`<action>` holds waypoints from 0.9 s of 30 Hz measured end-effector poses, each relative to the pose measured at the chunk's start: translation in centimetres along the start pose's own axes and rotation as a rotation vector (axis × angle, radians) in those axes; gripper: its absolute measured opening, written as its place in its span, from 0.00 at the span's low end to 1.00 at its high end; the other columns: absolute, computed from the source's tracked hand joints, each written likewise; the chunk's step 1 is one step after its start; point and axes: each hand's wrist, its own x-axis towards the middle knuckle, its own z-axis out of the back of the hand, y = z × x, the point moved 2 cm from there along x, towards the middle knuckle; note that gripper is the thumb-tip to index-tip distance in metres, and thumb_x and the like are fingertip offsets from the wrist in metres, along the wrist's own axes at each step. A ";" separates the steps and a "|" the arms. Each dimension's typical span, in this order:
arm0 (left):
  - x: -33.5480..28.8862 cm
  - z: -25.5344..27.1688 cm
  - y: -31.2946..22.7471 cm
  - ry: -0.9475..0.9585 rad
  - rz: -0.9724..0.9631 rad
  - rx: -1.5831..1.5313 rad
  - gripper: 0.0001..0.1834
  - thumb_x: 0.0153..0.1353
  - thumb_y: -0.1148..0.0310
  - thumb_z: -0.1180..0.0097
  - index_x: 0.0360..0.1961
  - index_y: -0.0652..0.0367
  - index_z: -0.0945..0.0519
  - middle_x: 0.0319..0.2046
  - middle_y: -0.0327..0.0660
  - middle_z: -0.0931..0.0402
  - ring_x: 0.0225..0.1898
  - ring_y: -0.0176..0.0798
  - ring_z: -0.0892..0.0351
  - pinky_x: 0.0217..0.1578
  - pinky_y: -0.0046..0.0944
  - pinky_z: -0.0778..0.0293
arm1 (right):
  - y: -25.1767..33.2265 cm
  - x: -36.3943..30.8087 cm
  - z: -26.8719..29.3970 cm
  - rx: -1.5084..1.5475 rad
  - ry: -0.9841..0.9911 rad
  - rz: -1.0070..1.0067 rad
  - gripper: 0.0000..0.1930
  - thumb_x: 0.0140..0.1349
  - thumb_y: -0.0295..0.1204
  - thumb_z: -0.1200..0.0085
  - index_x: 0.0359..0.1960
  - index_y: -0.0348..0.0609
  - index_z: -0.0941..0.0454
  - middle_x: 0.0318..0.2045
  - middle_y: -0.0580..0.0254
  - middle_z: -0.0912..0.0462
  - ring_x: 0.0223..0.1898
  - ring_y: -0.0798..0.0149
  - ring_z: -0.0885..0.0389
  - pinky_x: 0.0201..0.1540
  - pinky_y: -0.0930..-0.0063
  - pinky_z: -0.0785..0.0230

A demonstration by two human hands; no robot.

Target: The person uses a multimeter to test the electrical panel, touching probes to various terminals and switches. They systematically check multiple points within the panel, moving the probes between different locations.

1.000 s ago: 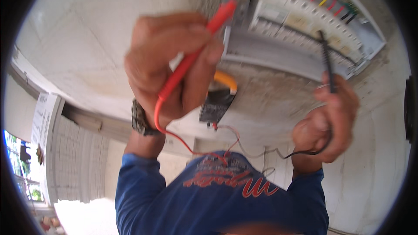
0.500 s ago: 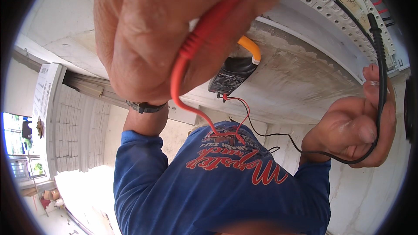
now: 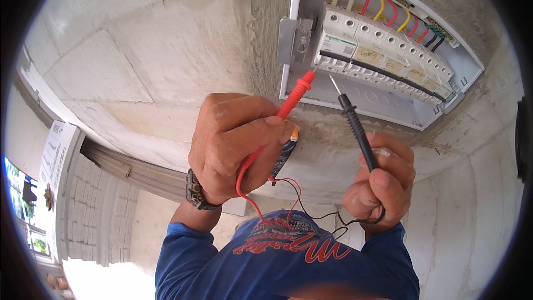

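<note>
My left hand (image 3: 236,147) is closed around a red test probe (image 3: 296,95), whose tip reaches the lower edge of the leftmost circuit breaker (image 3: 337,44). Whether that tip touches a terminal I cannot tell. My right hand (image 3: 387,178) grips a black test probe (image 3: 355,124), its bare metal tip pointing up just below the same breaker row. Partly hidden behind my left fingers is a dark multimeter (image 3: 284,157) with an orange top part. Red and black leads run down from it across my shirt front.
The open white distribution box (image 3: 287,55) is set in a rough plaster wall (image 3: 166,50). Red, yellow, white and dark wires (image 3: 392,14) enter above the breakers. A metal latch plate (image 3: 287,40) juts from its left side. Folded shutter panels (image 3: 100,205) stand at far left.
The view has shifted, so the whole box now shows. My left hand has moved away from the camera toward the breakers. The black probe, upright before, now slants toward the leftmost breaker.
</note>
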 end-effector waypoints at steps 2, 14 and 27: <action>-0.2 -0.1 0.0 0.009 -0.033 0.016 0.14 0.48 0.83 0.27 0.36 0.59 0.14 0.37 0.46 0.15 0.30 0.46 0.17 0.28 0.41 0.24 | 0.1 -0.8 -0.1 0.030 -0.023 0.004 0.33 0.51 0.09 0.35 0.60 0.48 0.23 0.48 0.53 0.20 0.46 0.46 0.12 0.43 0.61 0.13; -1.0 0.5 -0.5 0.121 -0.095 -0.027 0.16 0.64 0.74 0.24 0.50 0.56 0.18 0.42 0.47 0.15 0.39 0.41 0.14 0.39 0.38 0.18 | 0.0 -1.9 0.4 0.054 0.063 -0.138 0.39 0.52 0.06 0.40 0.67 0.52 0.24 0.51 0.56 0.16 0.52 0.47 0.13 0.46 0.63 0.17; -1.1 0.8 -1.1 0.108 -0.099 -0.040 0.17 0.63 0.73 0.24 0.49 0.56 0.19 0.42 0.47 0.15 0.39 0.42 0.15 0.37 0.38 0.19 | -0.7 -2.0 1.1 0.019 0.093 -0.033 0.23 0.69 0.21 0.48 0.66 0.45 0.27 0.46 0.52 0.17 0.47 0.45 0.13 0.46 0.60 0.16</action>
